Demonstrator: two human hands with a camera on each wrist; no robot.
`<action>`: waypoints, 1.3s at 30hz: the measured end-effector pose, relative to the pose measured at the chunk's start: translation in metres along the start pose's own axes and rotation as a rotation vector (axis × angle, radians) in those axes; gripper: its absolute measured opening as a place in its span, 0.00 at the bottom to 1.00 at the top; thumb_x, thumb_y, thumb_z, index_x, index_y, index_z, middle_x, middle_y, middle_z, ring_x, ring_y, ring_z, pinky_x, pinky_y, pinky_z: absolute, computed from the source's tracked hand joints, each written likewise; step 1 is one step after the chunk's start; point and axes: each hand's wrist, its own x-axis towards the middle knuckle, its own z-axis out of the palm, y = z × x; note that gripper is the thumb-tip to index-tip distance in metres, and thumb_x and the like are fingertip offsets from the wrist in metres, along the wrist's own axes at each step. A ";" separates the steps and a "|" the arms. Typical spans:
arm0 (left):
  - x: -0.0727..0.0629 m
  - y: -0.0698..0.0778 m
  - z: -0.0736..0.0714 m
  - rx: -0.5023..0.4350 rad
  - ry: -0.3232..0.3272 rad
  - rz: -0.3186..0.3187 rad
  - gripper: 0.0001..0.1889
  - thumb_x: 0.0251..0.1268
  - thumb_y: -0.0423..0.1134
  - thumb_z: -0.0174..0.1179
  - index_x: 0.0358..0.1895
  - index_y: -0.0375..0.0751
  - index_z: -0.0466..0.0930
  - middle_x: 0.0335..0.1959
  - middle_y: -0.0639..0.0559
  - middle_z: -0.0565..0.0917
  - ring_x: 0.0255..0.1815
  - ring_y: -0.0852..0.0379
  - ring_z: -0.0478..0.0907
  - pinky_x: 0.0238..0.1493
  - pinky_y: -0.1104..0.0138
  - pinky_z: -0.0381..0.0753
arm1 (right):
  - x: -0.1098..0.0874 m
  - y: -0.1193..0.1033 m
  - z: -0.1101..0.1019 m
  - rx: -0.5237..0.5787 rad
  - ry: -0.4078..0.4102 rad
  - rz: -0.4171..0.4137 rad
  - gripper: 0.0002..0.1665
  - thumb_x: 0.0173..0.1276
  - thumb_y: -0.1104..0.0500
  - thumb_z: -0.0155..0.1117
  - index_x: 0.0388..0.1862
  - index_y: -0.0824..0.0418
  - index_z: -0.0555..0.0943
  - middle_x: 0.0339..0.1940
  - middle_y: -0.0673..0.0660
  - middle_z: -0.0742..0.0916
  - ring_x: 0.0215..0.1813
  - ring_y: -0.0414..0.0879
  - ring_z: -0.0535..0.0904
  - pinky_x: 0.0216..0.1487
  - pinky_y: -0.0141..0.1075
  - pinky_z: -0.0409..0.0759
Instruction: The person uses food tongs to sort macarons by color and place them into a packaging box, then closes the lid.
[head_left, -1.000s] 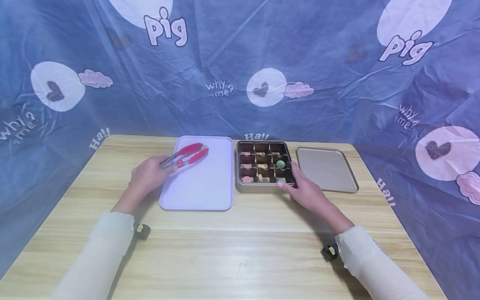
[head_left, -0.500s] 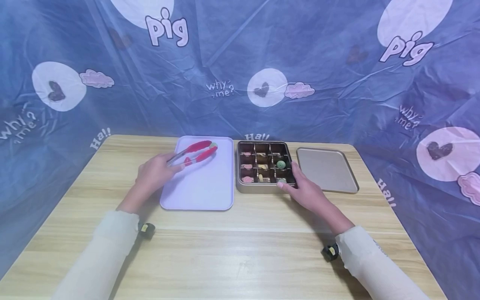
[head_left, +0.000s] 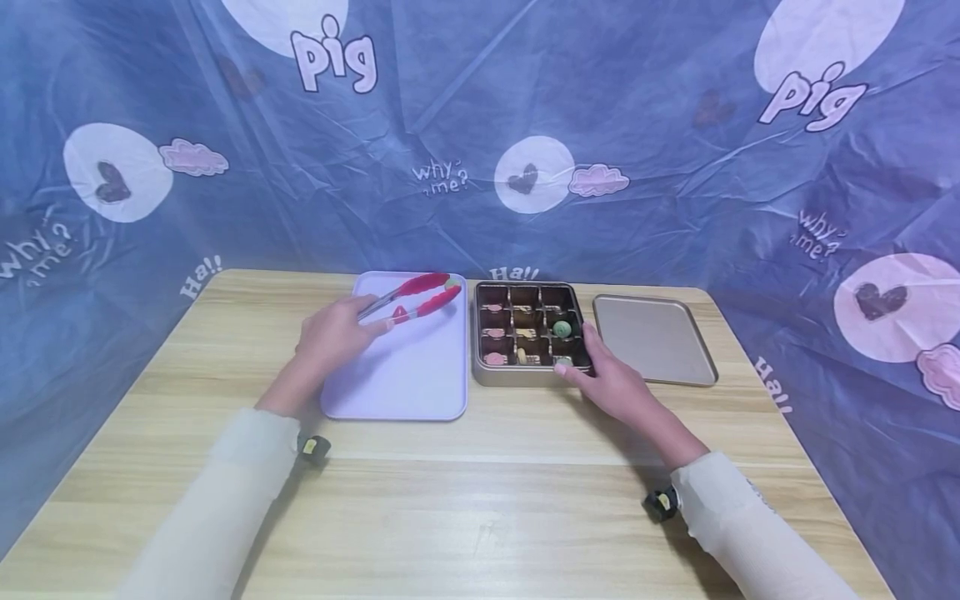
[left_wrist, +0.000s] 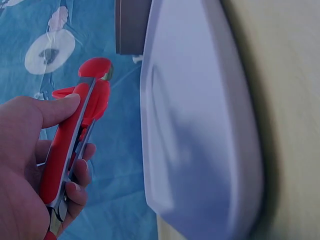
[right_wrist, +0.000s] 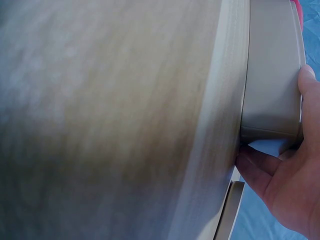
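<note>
My left hand [head_left: 335, 331] grips red tongs [head_left: 414, 298] over the pale lilac tray [head_left: 405, 375], their tips pointing right toward the tin. In the left wrist view the tongs [left_wrist: 75, 135] lie between thumb and curled fingers of the left hand [left_wrist: 30, 170], with the tray [left_wrist: 195, 130] beside them. A small greenish piece shows at the tong tips [head_left: 453, 287]. My right hand [head_left: 611, 379] holds the front right corner of the gold tin [head_left: 495, 379], whose divided cells hold several small sweets. The right wrist view shows the right hand [right_wrist: 287, 185] gripping the tin's wall [right_wrist: 270, 70].
The tin's lid [head_left: 652, 337] lies flat just right of the tin. Everything rests on a wooden table [head_left: 480, 500] with bare surface at the front. A blue printed cloth [head_left: 480, 125] hangs behind and to both sides.
My left hand has carried the tongs rightward and slightly farther across the tray, toward the tin. The right hand and the tin have stayed put.
</note>
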 end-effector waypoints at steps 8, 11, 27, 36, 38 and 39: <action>0.010 0.027 0.009 0.010 -0.025 0.026 0.35 0.66 0.60 0.62 0.74 0.50 0.70 0.69 0.45 0.77 0.69 0.41 0.72 0.62 0.37 0.67 | 0.000 0.001 0.000 -0.001 -0.001 0.003 0.60 0.69 0.22 0.47 0.81 0.42 0.26 0.85 0.57 0.43 0.80 0.69 0.52 0.76 0.63 0.54; 0.013 0.037 0.012 0.014 -0.036 0.035 0.35 0.66 0.60 0.62 0.74 0.50 0.70 0.68 0.45 0.77 0.70 0.42 0.71 0.63 0.37 0.66 | 0.000 0.000 0.000 0.000 0.007 0.005 0.59 0.69 0.23 0.48 0.81 0.42 0.27 0.85 0.57 0.44 0.80 0.69 0.53 0.76 0.63 0.55; 0.031 0.081 0.032 0.017 -0.033 0.136 0.30 0.66 0.63 0.61 0.68 0.57 0.76 0.59 0.52 0.83 0.60 0.49 0.78 0.58 0.41 0.71 | -0.001 0.001 0.000 -0.006 0.011 0.006 0.60 0.69 0.22 0.47 0.81 0.43 0.27 0.85 0.58 0.44 0.80 0.69 0.53 0.76 0.63 0.55; 0.044 0.102 0.045 0.047 -0.049 0.160 0.30 0.66 0.66 0.59 0.69 0.62 0.75 0.60 0.57 0.83 0.58 0.50 0.80 0.58 0.42 0.73 | 0.000 0.000 0.000 -0.005 -0.001 0.008 0.60 0.69 0.22 0.47 0.81 0.43 0.26 0.85 0.57 0.43 0.80 0.69 0.52 0.76 0.63 0.55; 0.046 0.107 0.048 0.043 -0.054 0.172 0.31 0.66 0.65 0.59 0.70 0.61 0.74 0.60 0.57 0.83 0.59 0.49 0.80 0.59 0.43 0.74 | 0.000 0.000 0.000 -0.006 -0.001 0.011 0.60 0.69 0.23 0.47 0.81 0.42 0.26 0.85 0.57 0.43 0.80 0.69 0.52 0.76 0.64 0.55; 0.047 0.109 0.049 0.043 -0.058 0.178 0.31 0.66 0.65 0.59 0.71 0.61 0.73 0.61 0.57 0.82 0.60 0.49 0.80 0.59 0.43 0.73 | 0.000 0.001 0.000 -0.003 0.001 0.015 0.59 0.69 0.23 0.47 0.81 0.41 0.26 0.85 0.56 0.43 0.80 0.68 0.53 0.76 0.64 0.55</action>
